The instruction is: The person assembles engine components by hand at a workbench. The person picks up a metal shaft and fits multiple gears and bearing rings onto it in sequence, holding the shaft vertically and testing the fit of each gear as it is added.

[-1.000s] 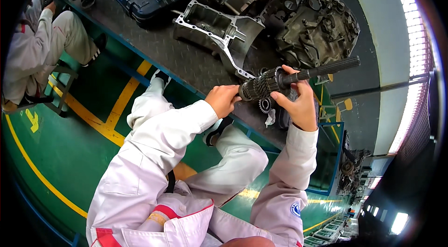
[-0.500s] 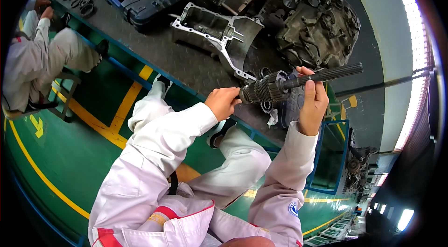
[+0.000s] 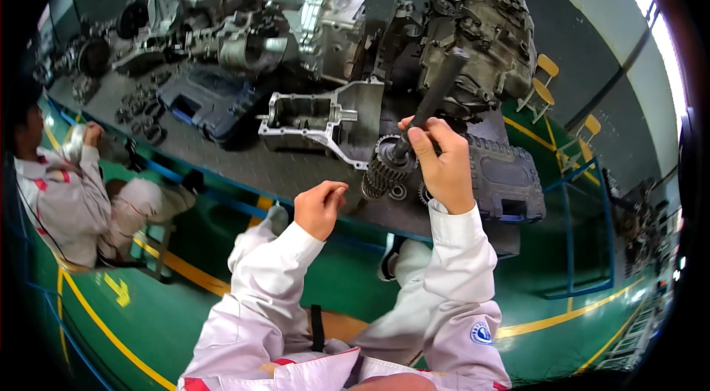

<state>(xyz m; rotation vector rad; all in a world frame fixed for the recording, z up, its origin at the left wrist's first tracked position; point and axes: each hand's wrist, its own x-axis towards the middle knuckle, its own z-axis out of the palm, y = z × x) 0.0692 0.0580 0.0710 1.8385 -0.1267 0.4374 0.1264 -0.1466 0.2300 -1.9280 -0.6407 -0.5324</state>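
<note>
A dark gear shaft (image 3: 436,95) is gripped in my right hand (image 3: 442,162), with fingers and thumb wrapped around its upper part. The long splined end points away from me and up. Its stack of toothed gears (image 3: 386,169) hangs at the lower end, over the front part of the workbench. Apart from the shaft, my left hand (image 3: 319,209) is closed with curled fingers near the bench's front edge, and nothing shows in it. Just beyond the gears lies an open metal housing (image 3: 296,141). A loose ring gear (image 3: 398,192) rests beside the gear stack.
A dark gearbox (image 3: 481,40) stands at the back right, a silver gear casing (image 3: 314,7) at the back middle. Blue-black tool cases (image 3: 214,101) lie left and right, with several rings (image 3: 140,106) farther left. A seated person (image 3: 81,199) is at the left.
My left hand has come off the gear shaft and moved left. My right hand has swung the shaft from nearly level to steeply tilted. The view has shifted, showing more of the bench.
</note>
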